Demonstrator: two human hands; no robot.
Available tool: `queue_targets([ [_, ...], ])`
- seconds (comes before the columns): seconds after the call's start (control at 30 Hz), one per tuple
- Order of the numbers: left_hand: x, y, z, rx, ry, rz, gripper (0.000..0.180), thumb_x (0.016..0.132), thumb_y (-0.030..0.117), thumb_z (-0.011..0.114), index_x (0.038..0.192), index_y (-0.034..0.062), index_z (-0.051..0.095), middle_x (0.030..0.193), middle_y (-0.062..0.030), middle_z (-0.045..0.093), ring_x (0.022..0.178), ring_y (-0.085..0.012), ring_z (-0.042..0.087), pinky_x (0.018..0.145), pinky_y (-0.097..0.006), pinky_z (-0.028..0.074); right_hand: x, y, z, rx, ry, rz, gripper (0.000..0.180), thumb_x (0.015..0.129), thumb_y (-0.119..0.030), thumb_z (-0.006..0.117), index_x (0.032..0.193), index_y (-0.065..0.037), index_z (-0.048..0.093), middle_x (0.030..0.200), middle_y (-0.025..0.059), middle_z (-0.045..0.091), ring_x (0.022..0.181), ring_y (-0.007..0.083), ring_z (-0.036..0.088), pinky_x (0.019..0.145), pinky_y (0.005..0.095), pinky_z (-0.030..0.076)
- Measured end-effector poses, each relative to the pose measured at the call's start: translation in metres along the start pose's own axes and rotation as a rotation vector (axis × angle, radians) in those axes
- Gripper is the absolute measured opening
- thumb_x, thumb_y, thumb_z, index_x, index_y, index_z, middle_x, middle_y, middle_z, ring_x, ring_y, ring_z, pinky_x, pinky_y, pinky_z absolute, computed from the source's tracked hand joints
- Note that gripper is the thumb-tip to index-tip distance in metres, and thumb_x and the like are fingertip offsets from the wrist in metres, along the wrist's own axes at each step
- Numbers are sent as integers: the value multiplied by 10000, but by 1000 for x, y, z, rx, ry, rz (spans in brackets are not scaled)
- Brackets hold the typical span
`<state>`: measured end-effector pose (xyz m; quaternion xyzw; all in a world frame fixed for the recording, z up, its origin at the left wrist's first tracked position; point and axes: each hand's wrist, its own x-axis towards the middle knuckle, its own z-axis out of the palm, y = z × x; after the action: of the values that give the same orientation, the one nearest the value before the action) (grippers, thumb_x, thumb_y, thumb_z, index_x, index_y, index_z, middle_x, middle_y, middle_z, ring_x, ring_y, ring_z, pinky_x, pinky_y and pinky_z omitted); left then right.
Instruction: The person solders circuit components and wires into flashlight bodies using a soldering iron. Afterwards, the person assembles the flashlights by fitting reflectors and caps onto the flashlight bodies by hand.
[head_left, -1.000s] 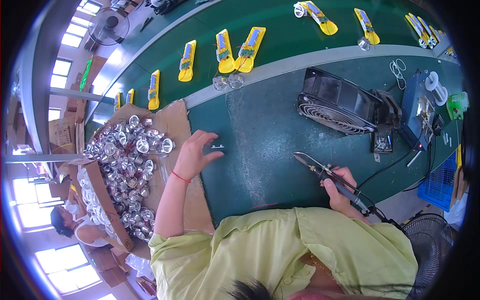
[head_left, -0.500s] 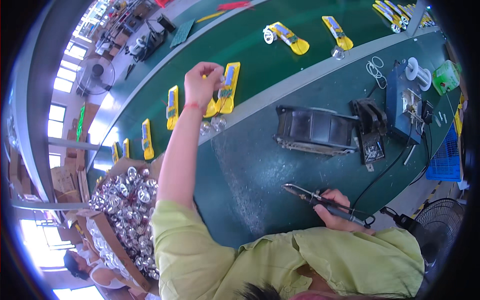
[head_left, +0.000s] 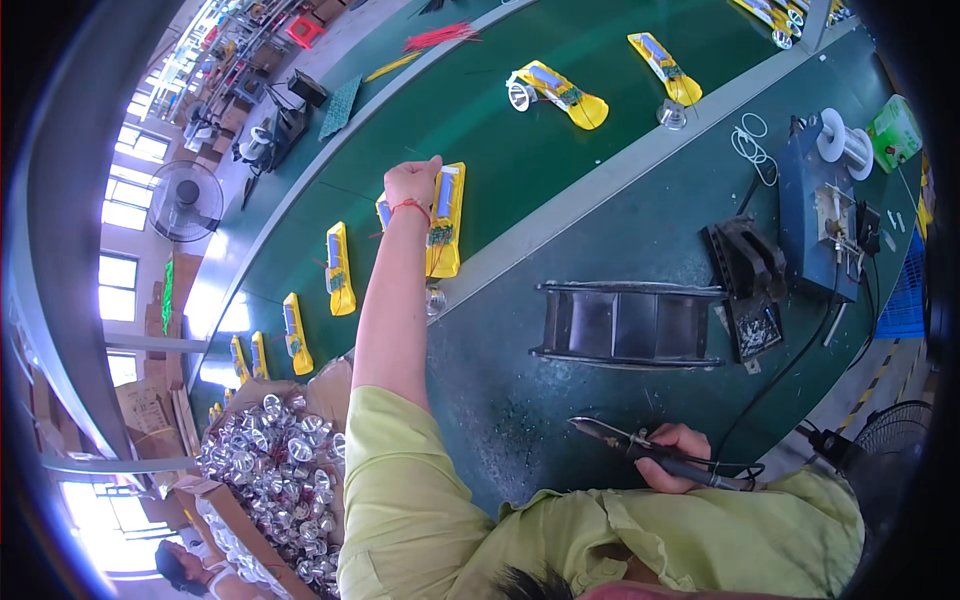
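Observation:
My left hand [head_left: 409, 186] reaches over the green belt with its fingers closed at the upper end of a yellow casing [head_left: 450, 240]. What they pinch, if anything, is hidden. The casing carries a blue-violet cylindrical cell, a small green circuit board and thin wires; a silvery reflector cup [head_left: 435, 300] lies at its lower end. Another yellow casing is partly hidden behind this hand. Over the worktop, my right hand [head_left: 676, 456] grips a soldering iron [head_left: 620, 440], its tip pointing left. A cord trails from its handle.
A black ribbed drum [head_left: 625, 325] lies on the worktop [head_left: 480, 390], beside a black stand with a small tray. Behind are a blue soldering station [head_left: 812, 215] and a solder wire spool [head_left: 846, 145]. More yellow casings [head_left: 565, 95] lie along the belt. Reflector cups [head_left: 275, 460] fill a box at left.
The view has shifted, so the worktop things sit lower. My left hand's fingers, loosely curled beside the casing before, are now closed at its upper end. My right hand still grips the iron.

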<state>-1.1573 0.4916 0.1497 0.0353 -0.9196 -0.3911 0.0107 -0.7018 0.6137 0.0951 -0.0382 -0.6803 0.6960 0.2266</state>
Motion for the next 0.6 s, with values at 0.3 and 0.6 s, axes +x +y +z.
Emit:
queue_targets([
  [0.3,4,-5,23,68,63,-21,305,720,322,704,832,38,707,838,-127,674,802,-239,643,790,-331,477,1,2,3,-15,16,-41,271,638,-92,738,781,-3,524,660,102,610,527,170,598,452,261,449],
  [0.6,19,-21,13,-149,-24,69,253,749,225,686,904,25,700,830,-109,678,741,-191,627,734,-297,480,6,-7,0,-23,-39,-25,284,641,-98,739,790,3,520,639,98,598,512,173,587,460,259,452],
])
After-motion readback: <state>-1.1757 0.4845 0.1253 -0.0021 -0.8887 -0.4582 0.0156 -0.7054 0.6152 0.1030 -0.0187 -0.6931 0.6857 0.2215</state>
